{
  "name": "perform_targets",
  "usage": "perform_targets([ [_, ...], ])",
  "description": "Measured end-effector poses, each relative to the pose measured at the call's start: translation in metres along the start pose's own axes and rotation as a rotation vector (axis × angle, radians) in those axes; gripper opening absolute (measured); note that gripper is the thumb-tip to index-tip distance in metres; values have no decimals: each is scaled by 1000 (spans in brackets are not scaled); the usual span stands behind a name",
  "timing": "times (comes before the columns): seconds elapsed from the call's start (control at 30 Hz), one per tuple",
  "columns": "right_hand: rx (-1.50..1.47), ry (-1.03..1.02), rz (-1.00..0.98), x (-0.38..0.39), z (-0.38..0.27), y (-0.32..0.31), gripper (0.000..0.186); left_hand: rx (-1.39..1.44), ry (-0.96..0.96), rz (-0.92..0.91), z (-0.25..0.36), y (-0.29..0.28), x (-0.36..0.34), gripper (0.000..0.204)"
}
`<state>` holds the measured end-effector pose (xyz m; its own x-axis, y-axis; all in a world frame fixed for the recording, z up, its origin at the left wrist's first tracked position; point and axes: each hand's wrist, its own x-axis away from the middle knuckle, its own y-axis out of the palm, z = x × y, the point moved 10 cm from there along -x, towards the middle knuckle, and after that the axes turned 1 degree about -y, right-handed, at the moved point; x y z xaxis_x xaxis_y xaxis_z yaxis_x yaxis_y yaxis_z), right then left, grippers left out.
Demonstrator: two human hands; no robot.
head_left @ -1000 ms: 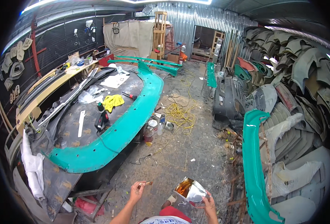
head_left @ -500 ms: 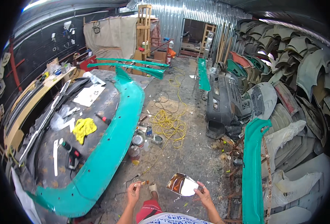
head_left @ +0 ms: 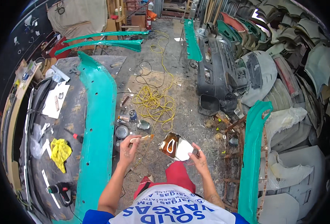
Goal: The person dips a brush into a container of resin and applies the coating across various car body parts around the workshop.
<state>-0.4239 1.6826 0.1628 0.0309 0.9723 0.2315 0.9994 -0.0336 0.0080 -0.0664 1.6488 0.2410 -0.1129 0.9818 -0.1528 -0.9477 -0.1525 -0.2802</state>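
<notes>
My left hand point(head_left: 126, 150) is closed around the pale handle of a small brush point(head_left: 145, 137), whose amber-stained tip points right. In my right hand point(head_left: 199, 159) is a shallow, shiny white container point(head_left: 183, 150), gripped by its right edge between thumb and fingers. Glossy amber-brown liquid point(head_left: 169, 145) pools in its left half. The brush tip is just left of the container and apart from it. To my left, a long teal curved panel point(head_left: 97, 108) lies along the dark table. Another teal panel point(head_left: 251, 156) stands on a rusty rack at my right.
Cans and jars point(head_left: 121, 131) stand on the floor beside the table. A yellow hose point(head_left: 153, 100) lies coiled ahead. A yellow cloth point(head_left: 61, 152) and a heat-gun-like tool point(head_left: 62, 190) rest on the table. Grey bumpers and panels point(head_left: 280, 149) pile up at right.
My view has tilted further down and shifted. Both hands have come up and forward, still holding the brush and the container. The brush now extends closer to the container.
</notes>
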Motion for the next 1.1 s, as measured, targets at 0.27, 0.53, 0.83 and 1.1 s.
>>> perform_targets([
  [0.27,107,-102,-223,-206,-46,10,64,-285,240,-282,34,134,-159,18],
  [0.53,223,-103,-442,-382,-108,40,65,-269,61,-67,5,146,-289,17],
  [0.83,230,-80,-629,-522,-168,117,65,-21,-204,321,-64,78,-399,19],
  [1.1,229,-34,-758,-630,-201,211,62,-548,170,88,-43,70,-523,14],
])
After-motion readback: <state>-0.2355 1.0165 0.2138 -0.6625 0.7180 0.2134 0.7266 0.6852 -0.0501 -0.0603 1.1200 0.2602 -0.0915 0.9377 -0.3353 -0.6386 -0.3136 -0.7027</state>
